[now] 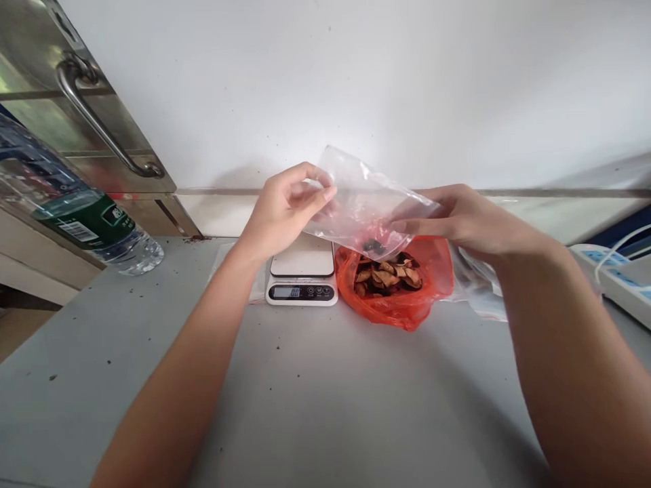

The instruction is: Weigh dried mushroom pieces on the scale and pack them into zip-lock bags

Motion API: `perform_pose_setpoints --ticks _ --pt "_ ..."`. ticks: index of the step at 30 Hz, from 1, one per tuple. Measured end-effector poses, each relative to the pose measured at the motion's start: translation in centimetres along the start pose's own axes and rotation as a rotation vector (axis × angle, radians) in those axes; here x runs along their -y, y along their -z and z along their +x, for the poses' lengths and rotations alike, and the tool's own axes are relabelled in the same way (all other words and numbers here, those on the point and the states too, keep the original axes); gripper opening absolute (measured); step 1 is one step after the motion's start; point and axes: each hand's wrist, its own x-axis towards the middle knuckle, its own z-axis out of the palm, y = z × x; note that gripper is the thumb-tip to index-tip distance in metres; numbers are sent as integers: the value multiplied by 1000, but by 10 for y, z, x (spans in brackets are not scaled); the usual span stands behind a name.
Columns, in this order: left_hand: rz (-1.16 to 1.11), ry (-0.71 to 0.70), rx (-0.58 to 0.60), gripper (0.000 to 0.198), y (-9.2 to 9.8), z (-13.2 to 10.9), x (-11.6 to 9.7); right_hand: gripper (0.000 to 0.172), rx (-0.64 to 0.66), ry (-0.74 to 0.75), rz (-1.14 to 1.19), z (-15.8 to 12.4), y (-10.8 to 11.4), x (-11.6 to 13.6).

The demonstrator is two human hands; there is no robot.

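Observation:
A clear plastic bag [356, 193] is held up over the table, tilted, between my two hands. My left hand [289, 210] pinches its left edge with thumb and fingertips, above the scale. On the other side my right hand [447, 220] grips the bag, its fingers partly hidden by the film. Beneath sits an open red plastic bag [350, 298] with dried brown slices [386, 274] inside; the clear bag covers part of its far side. Left of it, touching or nearly so, stands a white digital scale [302, 293], its display reading about 0.0.
A large water bottle [81, 217] with a green label is at the left, near a metal door handle [96, 122]. More clear bags [478, 285] lie right of the red bag. A white power strip [610, 271] with a cable is at the far right. Dark crumbs dot the grey table [305, 420].

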Motion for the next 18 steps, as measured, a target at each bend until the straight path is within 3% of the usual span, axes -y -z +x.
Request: perform_pose_setpoints --ticks 5,8,13,15,18 --pt "162 -156 15 3 -17 -2 -13 24 4 27 -239 -8 24 1" --pt "216 -175 -22 29 -20 -4 -17 19 -48 40 -216 -9 34 -7" --pt "216 -31 -24 72 -22 -7 -3 31 -89 29 29 -1 36 -36" --pt "154 46 -13 77 -30 -8 4 35 -80 56 90 3 35 -43" --pt "73 170 40 74 -47 -10 7 27 -2 97 73 6 32 -44"
